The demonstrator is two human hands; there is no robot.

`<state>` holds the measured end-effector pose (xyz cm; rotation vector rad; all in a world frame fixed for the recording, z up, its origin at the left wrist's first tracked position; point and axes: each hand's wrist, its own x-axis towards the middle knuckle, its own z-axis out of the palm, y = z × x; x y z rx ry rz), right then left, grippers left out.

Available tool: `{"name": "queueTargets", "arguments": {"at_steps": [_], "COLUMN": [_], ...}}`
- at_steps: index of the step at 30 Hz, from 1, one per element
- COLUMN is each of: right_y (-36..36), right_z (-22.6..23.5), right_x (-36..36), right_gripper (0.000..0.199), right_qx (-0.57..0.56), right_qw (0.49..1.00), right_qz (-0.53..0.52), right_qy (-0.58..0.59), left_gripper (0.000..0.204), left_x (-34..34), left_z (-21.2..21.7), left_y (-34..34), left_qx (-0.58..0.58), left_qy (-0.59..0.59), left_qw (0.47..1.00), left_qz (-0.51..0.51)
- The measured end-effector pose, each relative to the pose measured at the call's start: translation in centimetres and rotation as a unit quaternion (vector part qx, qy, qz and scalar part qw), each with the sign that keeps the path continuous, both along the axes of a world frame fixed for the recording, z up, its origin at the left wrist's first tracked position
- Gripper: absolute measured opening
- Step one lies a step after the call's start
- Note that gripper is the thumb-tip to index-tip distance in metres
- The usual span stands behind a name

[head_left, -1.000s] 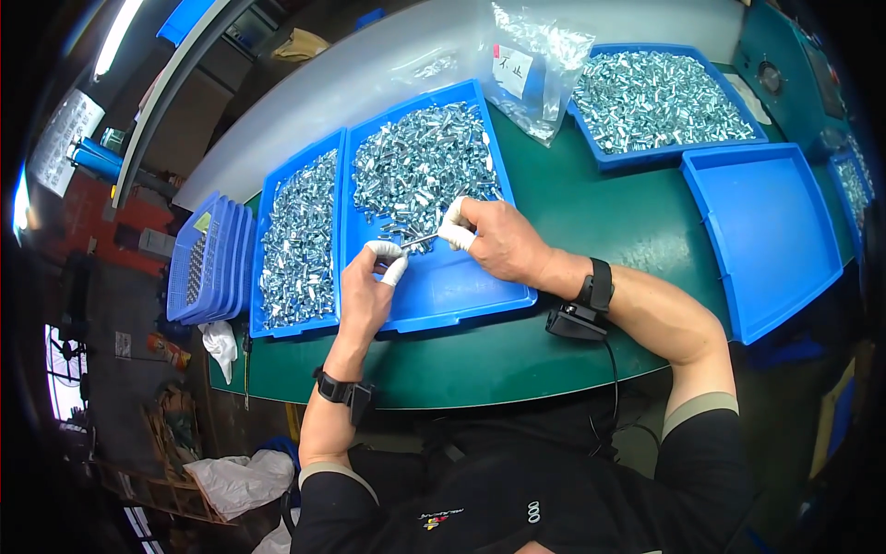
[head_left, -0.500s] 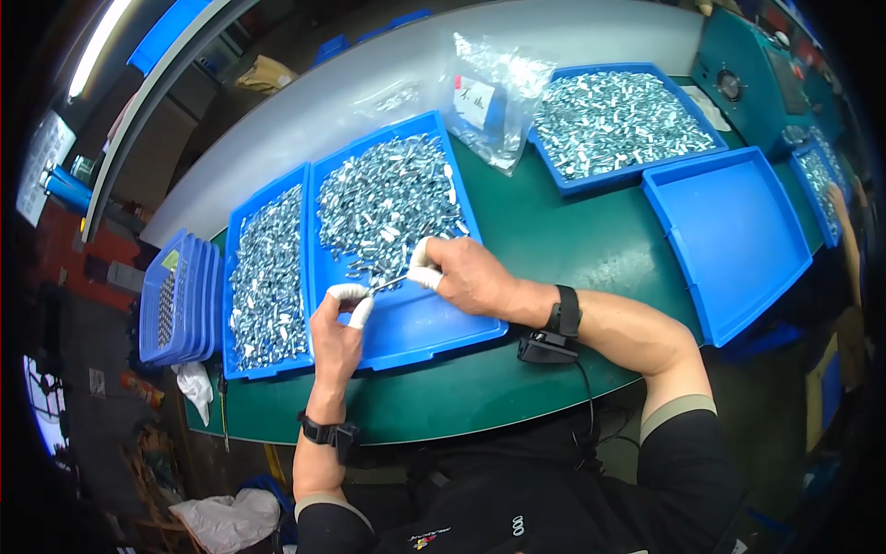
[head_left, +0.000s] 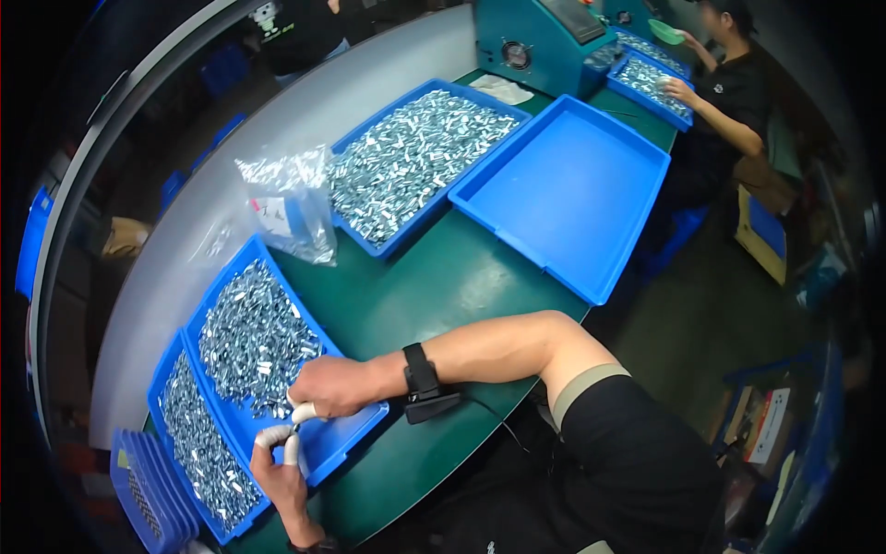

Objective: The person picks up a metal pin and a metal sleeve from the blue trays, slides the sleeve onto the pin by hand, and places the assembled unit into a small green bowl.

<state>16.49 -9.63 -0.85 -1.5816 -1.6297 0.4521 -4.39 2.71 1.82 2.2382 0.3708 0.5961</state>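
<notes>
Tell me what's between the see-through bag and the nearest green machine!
A blue tray of small metal pieces, then a white cloth next to the green machine. The head view shows it.

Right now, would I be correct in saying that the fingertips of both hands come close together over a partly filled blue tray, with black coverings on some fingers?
Not quite: the finger coverings are white, as the head view shows. The left hand and right hand do bring their fingertips together over a partly filled blue tray.
</notes>
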Motion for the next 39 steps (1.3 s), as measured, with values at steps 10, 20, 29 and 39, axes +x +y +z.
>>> {"name": "queueTargets", "arguments": {"at_steps": [10,20,29,39], "right_y": [0.0,0.4,0.4,-0.1], "right_z": [0.5,-0.3,0.5,0.1], "right_x": [-0.4,-0.6,-0.4,-0.5], "right_gripper": [0.022,0.027,0.034,0.027], "right_qx": [0.041,0.132,0.009,0.073], "right_qw": [0.997,0.988,0.998,0.994], "right_qz": [-0.012,-0.016,0.019,0.011], "right_qy": [0.057,0.082,0.054,0.078], "left_gripper": [0.016,0.012,0.013,0.015], "left_x": [-0.5,-0.7,-0.8,-1.0], "left_z": [-1.1,-1.8,-1.1,-1.6], "left_y": [1.2,2.1,1.6,1.8], "left_qx": [-0.088,-0.142,-0.094,-0.124], "left_qy": [0.032,0.019,0.032,0.025], "left_qw": [0.995,0.989,0.995,0.991], "left_qz": [0.025,0.030,0.031,0.037]}}
